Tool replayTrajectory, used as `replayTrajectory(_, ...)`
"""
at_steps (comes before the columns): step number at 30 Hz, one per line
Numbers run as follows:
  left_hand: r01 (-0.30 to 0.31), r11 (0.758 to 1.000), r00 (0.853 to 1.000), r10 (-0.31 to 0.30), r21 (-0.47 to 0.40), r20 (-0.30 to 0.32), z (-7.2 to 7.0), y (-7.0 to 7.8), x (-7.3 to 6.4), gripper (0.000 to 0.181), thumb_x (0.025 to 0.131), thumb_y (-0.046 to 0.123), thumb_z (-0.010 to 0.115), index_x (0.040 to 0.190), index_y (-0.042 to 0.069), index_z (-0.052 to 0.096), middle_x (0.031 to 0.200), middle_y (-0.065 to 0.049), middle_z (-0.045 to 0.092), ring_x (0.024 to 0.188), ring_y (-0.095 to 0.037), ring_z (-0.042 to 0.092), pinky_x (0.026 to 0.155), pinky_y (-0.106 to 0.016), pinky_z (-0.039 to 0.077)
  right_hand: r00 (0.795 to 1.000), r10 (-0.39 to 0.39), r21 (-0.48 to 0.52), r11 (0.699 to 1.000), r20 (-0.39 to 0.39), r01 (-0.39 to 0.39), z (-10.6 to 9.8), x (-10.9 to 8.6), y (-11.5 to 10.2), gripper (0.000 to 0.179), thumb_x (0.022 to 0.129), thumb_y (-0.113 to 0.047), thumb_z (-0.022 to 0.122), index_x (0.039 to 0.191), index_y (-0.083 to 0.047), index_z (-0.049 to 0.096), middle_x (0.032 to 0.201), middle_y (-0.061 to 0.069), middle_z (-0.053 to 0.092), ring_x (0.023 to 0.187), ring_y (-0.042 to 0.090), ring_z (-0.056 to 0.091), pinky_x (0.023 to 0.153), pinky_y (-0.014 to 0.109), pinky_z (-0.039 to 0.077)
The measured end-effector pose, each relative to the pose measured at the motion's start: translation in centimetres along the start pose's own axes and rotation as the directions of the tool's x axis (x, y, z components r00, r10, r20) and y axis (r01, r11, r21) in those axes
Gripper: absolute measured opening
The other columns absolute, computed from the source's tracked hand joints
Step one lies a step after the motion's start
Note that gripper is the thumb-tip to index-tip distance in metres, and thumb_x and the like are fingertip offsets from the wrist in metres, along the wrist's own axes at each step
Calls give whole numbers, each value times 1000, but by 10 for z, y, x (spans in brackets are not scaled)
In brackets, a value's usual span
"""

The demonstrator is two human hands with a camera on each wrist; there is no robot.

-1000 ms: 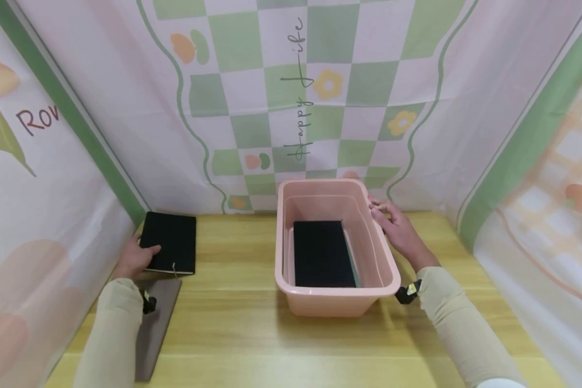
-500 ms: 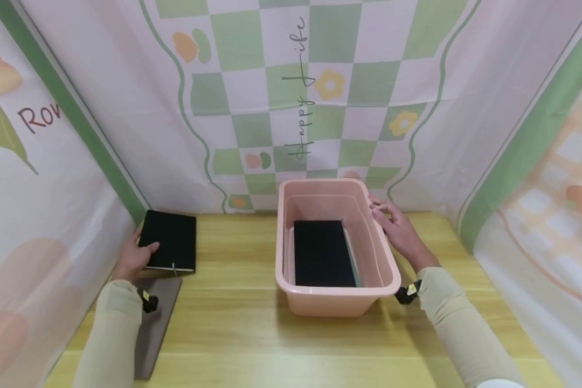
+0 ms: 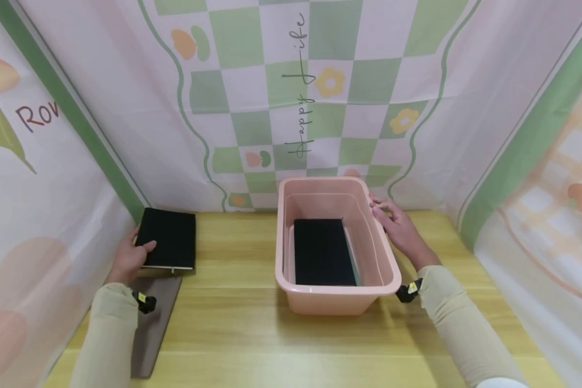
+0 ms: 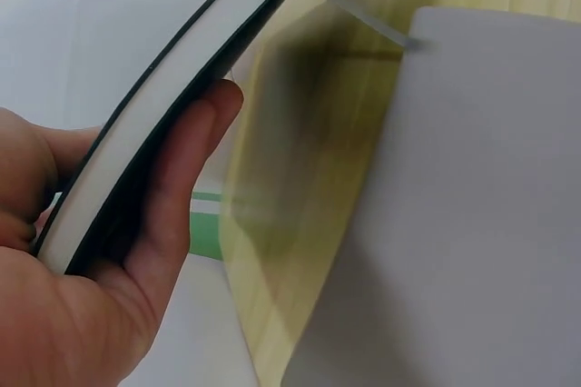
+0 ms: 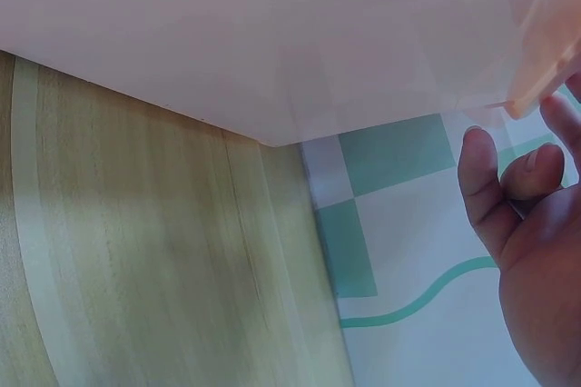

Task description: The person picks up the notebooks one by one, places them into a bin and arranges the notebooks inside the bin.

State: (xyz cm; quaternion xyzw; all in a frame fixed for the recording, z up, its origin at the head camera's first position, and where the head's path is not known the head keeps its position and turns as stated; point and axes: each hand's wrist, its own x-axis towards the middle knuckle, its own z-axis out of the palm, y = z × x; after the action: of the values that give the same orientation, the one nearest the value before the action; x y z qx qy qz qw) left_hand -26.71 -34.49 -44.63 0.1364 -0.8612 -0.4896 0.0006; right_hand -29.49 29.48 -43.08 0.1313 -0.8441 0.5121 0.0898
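Observation:
My left hand (image 3: 128, 260) grips a black notebook (image 3: 170, 237) by its left edge, thumb on the cover and fingers underneath. In the left wrist view the notebook (image 4: 150, 110) is tilted above the table, its white page edges showing. A pale ribbon bookmark (image 4: 354, 10) runs from it to the corner of a grey-brown notebook (image 3: 152, 328), which lies partly under my left forearm. At the far right side of a pink plastic basin (image 3: 330, 303), my right hand (image 3: 400, 231) holds the rim with its fingertips. Another black notebook (image 3: 322, 253) lies inside the basin.
A greenish edge (image 3: 353, 269) shows under the notebook in the basin. The wooden table (image 3: 233, 334) ends at a printed cloth backdrop (image 3: 242, 91) behind the basin, and cloth walls stand close on both sides.
My left hand has shifted slightly left and tilted the black notebook up a little, its page edges now showing more toward me. The right hand and the basin have stayed put.

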Motion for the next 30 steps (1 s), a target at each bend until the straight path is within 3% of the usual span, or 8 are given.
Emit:
replayTrajectory(4, 18, 1000, 1000, -18, -22, -17, 0, 4, -4, 71, 106, 19, 50, 163, 2, 12, 159, -31, 35, 130, -38, 50, 84, -18, 45, 1000, -14, 19, 1000, 10, 14, 0, -1, 1, 35, 109, -30, 47, 119, 4, 55, 164, 12, 36, 104, -16, 59, 77, 18, 58)
replayTrajectory(8, 26, 999, 999, -27, -26, -22, -1, 7, -6, 72, 106, 20, 49, 163, 2, 9, 161, -31, 32, 134, -39, 48, 100, -36, 49, 1000, -14, 24, 1000, 17, 14, 0, -1, 1, 35, 109, -29, 47, 120, 4, 56, 165, 12, 34, 105, -17, 57, 78, 18, 58)
replayTrajectory(11, 16, 999, 1000, -17, -37, -19, -2, 9, -8, 72, 106, 20, 48, 163, 2, 8, 162, -30, 30, 140, -41, 43, 112, -49, 42, 1000, -12, 28, 1000, 21, 12, 0, -1, 0, 35, 109, -28, 47, 120, 4, 56, 165, 13, 34, 105, -17, 57, 78, 18, 58)
replayTrajectory(13, 14, 999, 1000, -15, -45, -16, -2, 12, -9, 72, 107, 22, 48, 164, 4, 8, 163, -30, 29, 141, -41, 42, 114, -52, 40, 1000, -12, 23, 1000, 19, 12, 0, -1, -1, 35, 109, -28, 48, 120, 4, 56, 165, 12, 34, 106, -17, 56, 78, 17, 58)
replayTrajectory(17, 24, 999, 999, -26, -47, -38, -3, 17, -12, 73, 106, 24, 50, 165, 9, 10, 163, -28, 31, 137, -38, 47, 99, -35, 50, 1000, -13, 32, 999, 20, 13, 0, 1, -3, 36, 109, -29, 47, 119, 4, 55, 166, 12, 33, 104, -16, 59, 76, 19, 59)
replayTrajectory(21, 31, 999, 998, -33, -40, -47, -5, 20, -17, 74, 106, 27, 52, 165, 14, 11, 162, -28, 33, 133, -36, 50, 79, -17, 46, 999, -26, 51, 998, 27, 24, 1, 2, -4, 35, 109, -29, 47, 118, 5, 54, 166, 13, 32, 103, -15, 61, 75, 21, 60)
replayTrajectory(30, 8, 996, 999, -11, -83, -38, -6, 28, -24, 76, 105, 30, 56, 166, 21, 11, 164, -24, 32, 132, -35, 53, 77, -14, 49, 999, -26, 61, 998, 29, 25, 0, 2, -2, 34, 109, -28, 47, 117, 5, 54, 166, 13, 31, 107, -18, 57, 75, 20, 59)
